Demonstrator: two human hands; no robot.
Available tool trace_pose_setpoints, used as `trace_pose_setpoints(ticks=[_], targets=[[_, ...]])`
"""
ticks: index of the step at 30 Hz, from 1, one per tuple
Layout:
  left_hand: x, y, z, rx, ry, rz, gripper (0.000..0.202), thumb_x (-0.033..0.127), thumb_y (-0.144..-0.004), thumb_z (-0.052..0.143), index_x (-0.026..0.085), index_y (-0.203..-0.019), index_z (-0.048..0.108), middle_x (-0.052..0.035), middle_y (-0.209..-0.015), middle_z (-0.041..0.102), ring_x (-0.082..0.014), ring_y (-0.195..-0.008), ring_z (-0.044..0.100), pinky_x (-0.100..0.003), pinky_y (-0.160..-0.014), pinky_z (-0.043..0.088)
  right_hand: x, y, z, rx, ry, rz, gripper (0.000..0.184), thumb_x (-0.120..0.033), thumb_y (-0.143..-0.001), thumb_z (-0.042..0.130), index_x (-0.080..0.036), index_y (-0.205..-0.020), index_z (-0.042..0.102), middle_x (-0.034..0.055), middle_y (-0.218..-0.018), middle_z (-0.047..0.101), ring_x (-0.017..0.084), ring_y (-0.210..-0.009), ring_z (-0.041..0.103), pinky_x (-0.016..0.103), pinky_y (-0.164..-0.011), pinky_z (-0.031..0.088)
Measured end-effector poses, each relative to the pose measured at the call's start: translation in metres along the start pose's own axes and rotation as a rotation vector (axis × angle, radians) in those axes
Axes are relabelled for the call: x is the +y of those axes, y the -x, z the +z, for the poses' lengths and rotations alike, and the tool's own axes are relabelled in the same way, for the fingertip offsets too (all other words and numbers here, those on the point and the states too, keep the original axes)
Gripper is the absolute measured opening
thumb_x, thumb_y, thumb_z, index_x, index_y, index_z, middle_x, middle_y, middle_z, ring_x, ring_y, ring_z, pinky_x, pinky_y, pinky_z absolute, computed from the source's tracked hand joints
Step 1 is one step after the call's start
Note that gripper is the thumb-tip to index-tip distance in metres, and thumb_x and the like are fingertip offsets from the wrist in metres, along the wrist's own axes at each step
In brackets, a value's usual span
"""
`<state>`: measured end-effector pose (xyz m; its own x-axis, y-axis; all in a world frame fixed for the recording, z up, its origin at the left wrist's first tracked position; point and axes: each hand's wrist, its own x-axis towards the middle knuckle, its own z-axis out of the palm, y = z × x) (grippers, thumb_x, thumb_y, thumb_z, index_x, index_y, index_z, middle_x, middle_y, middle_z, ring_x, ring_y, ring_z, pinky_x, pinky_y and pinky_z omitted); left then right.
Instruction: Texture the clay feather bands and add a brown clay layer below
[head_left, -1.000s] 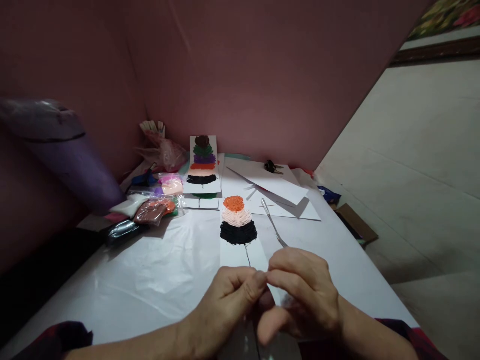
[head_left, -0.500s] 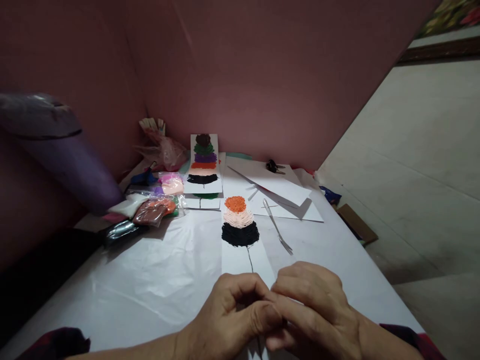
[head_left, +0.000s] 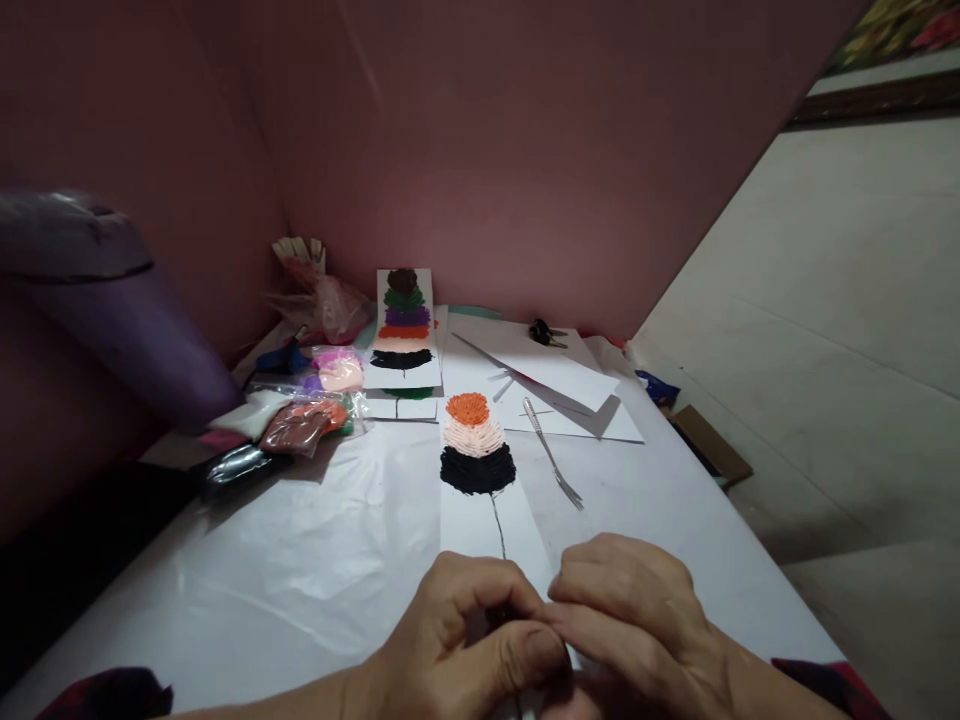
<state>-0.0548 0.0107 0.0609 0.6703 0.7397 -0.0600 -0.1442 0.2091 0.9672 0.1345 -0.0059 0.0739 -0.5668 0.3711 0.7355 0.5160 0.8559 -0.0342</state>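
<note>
My left hand [head_left: 480, 635] and my right hand [head_left: 637, 620] meet at the near edge of the table, fingertips touching. The left thumb and forefinger are curled into a pinch; the right fingers are bent over against them. Something small and dark seems to lie under the left thumb, but the fingers hide what it is. Just beyond the hands lies a white paper strip [head_left: 472, 525] with a drawn black line, bearing textured bands of black clay [head_left: 478, 469], pale peach clay [head_left: 475, 438] and orange clay [head_left: 468, 408]. A metal fork [head_left: 551, 452] rests to its right.
Bags of coloured clay [head_left: 300, 425] lie at the left, behind a shiny black packet [head_left: 232, 468]. A card with coloured bands [head_left: 405, 330] stands at the back. White paper sheets [head_left: 540, 365] and keys [head_left: 541, 333] are at back right. A purple roll [head_left: 127, 310] leans at the left.
My hands stay together, with the fingers shifted slightly; the right hand has turned a little and moved slightly right. The view has shifted a little. Everything on the table lies as before.
</note>
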Motion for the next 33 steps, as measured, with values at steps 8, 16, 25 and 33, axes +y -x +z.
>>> trace_pose_setpoints(ticks=[8, 16, 25, 33], targets=[[0.001, -0.003, 0.002, -0.047, 0.001, 0.017, 0.040, 0.051, -0.084, 0.061, 0.014, -0.068, 0.062, -0.0023, -0.059, 0.056, -0.0116, -0.057, 0.049, -0.024, -0.055, 0.038, 0.002, -0.002, -0.002, -0.045, -0.011, 0.004, 0.024, -0.036, -0.098, 0.049, -0.013, -0.098, 0.059, 0.0056, -0.068, 0.066, 0.016, -0.058, 0.063, 0.029, -0.048, 0.051], [0.001, -0.003, -0.002, 0.003, -0.074, 0.088, 0.036, 0.047, -0.087, 0.059, 0.014, -0.073, 0.065, -0.0041, -0.064, 0.064, -0.0128, -0.060, 0.055, -0.022, -0.057, 0.042, 0.005, -0.006, 0.002, 0.028, -0.016, 0.010, 0.016, -0.025, -0.097, 0.050, -0.014, -0.093, 0.062, 0.0026, -0.065, 0.063, 0.014, -0.055, 0.060, 0.027, -0.046, 0.050], [0.001, 0.000, 0.000, 0.031, -0.265, 0.223, 0.035, 0.044, -0.092, 0.053, 0.016, -0.074, 0.064, -0.0049, -0.066, 0.066, -0.0130, -0.059, 0.056, -0.023, -0.058, 0.042, 0.009, -0.005, 0.008, 0.096, -0.066, -0.040, 0.022, -0.026, -0.100, 0.043, -0.013, -0.093, 0.060, 0.0039, -0.064, 0.064, 0.014, -0.053, 0.059, 0.026, -0.043, 0.047], [-0.001, 0.002, -0.002, 0.066, -0.387, 0.245, 0.044, 0.049, -0.094, 0.045, 0.016, -0.070, 0.062, -0.0053, -0.063, 0.062, -0.0133, -0.057, 0.054, -0.024, -0.057, 0.041, 0.007, -0.004, 0.006, 0.048, -0.070, -0.023, 0.015, -0.023, -0.096, 0.052, -0.010, -0.098, 0.059, 0.0037, -0.068, 0.063, 0.014, -0.057, 0.060, 0.026, -0.046, 0.048]])
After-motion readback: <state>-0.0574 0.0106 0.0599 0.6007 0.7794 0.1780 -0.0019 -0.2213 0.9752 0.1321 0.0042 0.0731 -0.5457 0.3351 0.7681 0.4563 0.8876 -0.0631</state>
